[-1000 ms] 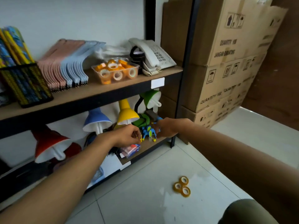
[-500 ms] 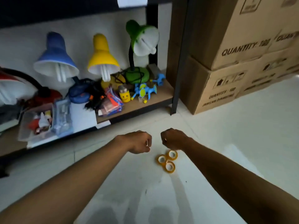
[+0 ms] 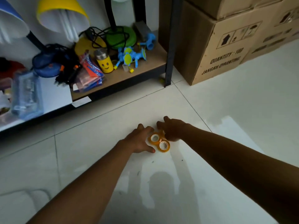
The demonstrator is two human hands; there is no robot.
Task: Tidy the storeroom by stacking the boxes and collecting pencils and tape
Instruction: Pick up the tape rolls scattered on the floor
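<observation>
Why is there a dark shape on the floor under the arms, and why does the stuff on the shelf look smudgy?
Head view: the dark shape is a shadow on the glossy floor, below the tape rolls; the left hand and right hand block light. Head view: the shelf clutter is blurry. Head view: the wide lens bends the cardboard box.

Yellow lamp shade (image 3: pixel 63 15), green lamp base (image 3: pixel 121 37), yellow smiley bottle (image 3: pixel 105 63), blue toy (image 3: pixel 131 56) on low shelf (image 3: pixel 145 68)

Both hands flank the tape rolls (image 3: pixel 159 142) on open floor tile (image 3: pixel 226 110); approach is free from the near side and from either flank. Beyond the grip, the shelf edge (image 3: pixel 119 81), its black post (image 3: pixel 169 62) and cardboard boxes (image 3: pixel 215 50) close off the far side.
</observation>
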